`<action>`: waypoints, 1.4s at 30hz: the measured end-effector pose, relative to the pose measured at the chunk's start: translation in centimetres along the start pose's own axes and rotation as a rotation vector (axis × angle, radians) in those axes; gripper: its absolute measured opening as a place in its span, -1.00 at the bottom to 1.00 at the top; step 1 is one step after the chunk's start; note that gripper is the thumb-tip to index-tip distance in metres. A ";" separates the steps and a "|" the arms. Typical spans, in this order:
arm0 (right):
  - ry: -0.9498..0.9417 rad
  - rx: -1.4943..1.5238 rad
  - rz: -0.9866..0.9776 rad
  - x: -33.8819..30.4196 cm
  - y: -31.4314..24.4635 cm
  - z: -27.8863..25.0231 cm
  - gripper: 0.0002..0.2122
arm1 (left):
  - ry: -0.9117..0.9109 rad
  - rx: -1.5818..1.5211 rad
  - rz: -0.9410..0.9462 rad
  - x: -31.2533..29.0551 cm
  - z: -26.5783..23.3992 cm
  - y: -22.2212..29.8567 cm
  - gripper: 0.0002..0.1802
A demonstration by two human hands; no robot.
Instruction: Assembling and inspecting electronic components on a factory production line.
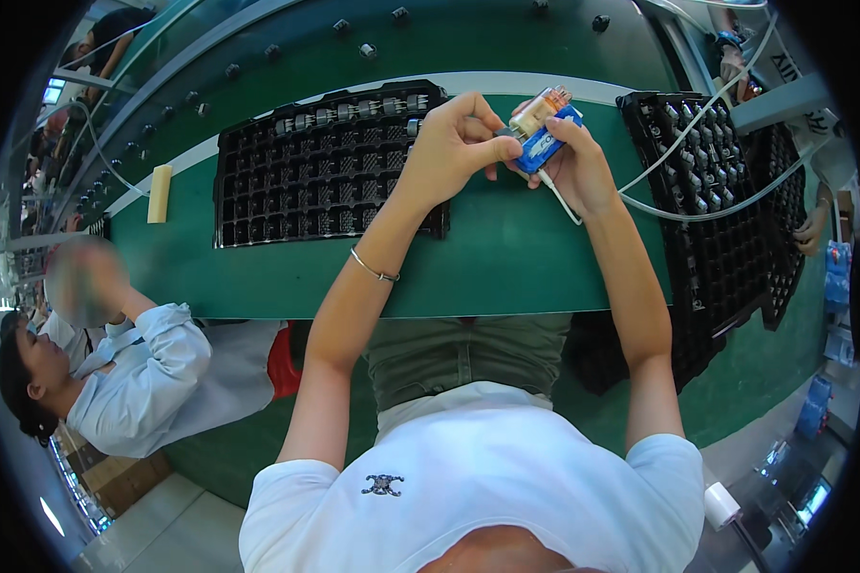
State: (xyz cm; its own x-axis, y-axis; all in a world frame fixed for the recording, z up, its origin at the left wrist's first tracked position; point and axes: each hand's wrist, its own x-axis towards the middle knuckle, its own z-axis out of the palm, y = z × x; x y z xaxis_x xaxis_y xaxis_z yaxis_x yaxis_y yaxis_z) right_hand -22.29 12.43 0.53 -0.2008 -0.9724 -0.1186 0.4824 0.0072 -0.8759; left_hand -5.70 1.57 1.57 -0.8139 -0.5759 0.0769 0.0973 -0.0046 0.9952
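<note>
My right hand [583, 167] is closed around a small blue box-shaped device [542, 151] with a white cable hanging from its lower end. Against the device, in the same grasp, lies a clear cylinder [539, 110] with orange and metal parts inside. My left hand [461, 145] pinches with thumb and forefinger at the cylinder's near left end, on a small grey metal part [508, 133] mostly hidden by the fingertips. Both hands are raised above the green bench, beside a black compartment tray [291, 177] whose far row holds several small metal parts [354, 112].
Another black tray [688, 181] with several metal parts stands at the right, with pale tubes [707, 218] crossing over it. A cream-coloured cylinder [160, 194] stands on the bench at left. A co-worker [143, 382] sits at the left; small parts lie along the far belt [487, 43].
</note>
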 end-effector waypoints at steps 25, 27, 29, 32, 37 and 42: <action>0.331 -1.243 -0.513 -0.9 -1.2 -2.4 -0.61 | 0.204 -0.019 0.094 0.3 1.2 -0.9 -0.82; 0.356 -1.222 -0.500 -1.0 -1.1 -2.4 -0.62 | 0.207 -0.009 0.094 0.2 1.3 -1.0 -0.82; 0.334 -1.223 -0.485 -0.9 -1.0 -2.5 -0.62 | 0.198 0.002 0.088 0.2 1.4 -1.1 -0.82; 0.347 -1.206 -0.487 -1.0 -1.1 -2.6 -0.61 | 0.189 0.001 0.076 0.3 1.8 -1.1 -0.82; 0.348 -1.199 -0.497 -1.2 -1.4 -2.5 -0.61 | 0.174 0.002 0.030 0.3 2.1 -1.0 -0.84; 0.344 -1.206 -0.489 -1.2 -1.3 -2.4 -0.60 | 0.162 0.013 0.029 0.3 2.1 -1.2 -0.84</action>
State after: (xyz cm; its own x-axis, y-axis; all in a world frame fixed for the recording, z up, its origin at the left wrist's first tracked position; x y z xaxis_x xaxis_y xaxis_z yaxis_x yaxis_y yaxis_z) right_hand -24.73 14.13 0.72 -0.4236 -0.8282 0.3670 -0.7091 0.0511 -0.7032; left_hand -7.27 3.17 0.53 -0.7075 -0.7001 0.0963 0.1111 0.0243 0.9935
